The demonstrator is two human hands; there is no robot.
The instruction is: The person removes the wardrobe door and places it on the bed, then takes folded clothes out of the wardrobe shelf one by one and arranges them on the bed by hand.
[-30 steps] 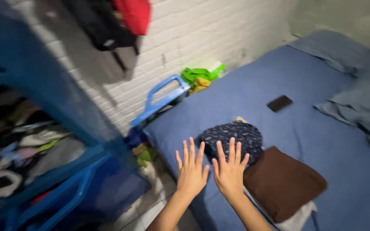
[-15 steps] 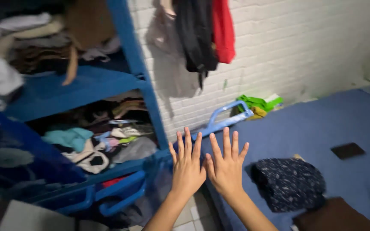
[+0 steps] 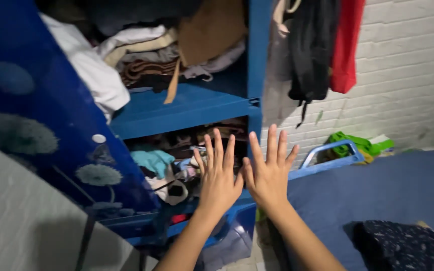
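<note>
View has swung left since half a second ago: the blue plastic wardrobe (image 3: 197, 108) now fills the frame's centre, and the bed has slid to 4 o'clock; both hands keep their raised, flat pose.

Left to right:
- Open blue wardrobe door with pale round flower print (image 3: 36, 125), at 9 o'clock.
- Upper shelf: crumpled white, tan and brown garments (image 3: 136, 55), loosely heaped, some hanging over the shelf lip.
- Lower shelf: jumbled clothes, teal piece among them (image 3: 151, 160), just beyond the fingertips.
- Left hand (image 3: 219, 178): fingers spread wide, palm forward, holding nothing.
- Right hand (image 3: 268, 173): same, thumb close beside the left hand.
- Black and red garments hanging on the white brick wall (image 3: 322, 50), at 1 o'clock.
- Dark dotted folded cloth (image 3: 403, 248) on the blue bed sheet (image 3: 377, 185), at 5 o'clock.

Handling judgement: the shelf clothes look soft, light and limp; best gripped by bunching a fold, supporting from below.

Hidden: shelf depths are dark; the dotted cloth is cut off by the frame edge; whether the hands touch anything cannot be told.
</note>
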